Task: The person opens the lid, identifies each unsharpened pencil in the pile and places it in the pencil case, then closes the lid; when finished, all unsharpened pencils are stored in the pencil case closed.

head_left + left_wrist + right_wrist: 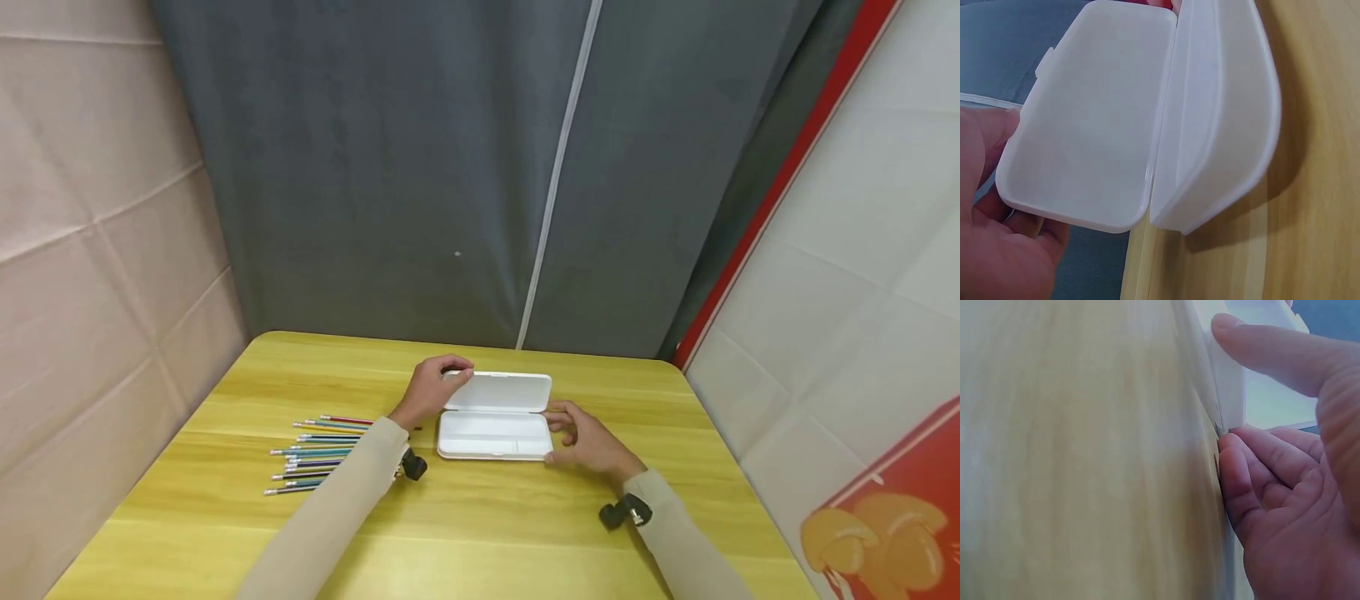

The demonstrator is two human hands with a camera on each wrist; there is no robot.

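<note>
The right wrist view blurs the table; pencils' tips too small.

Even, bright indoor light; soft shadows; head view edges warped; right wrist view blurred close-up.

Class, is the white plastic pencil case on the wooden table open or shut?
Open: the white plastic pencil case has its lid swung back, held by the left hand, showing its inside.
</note>
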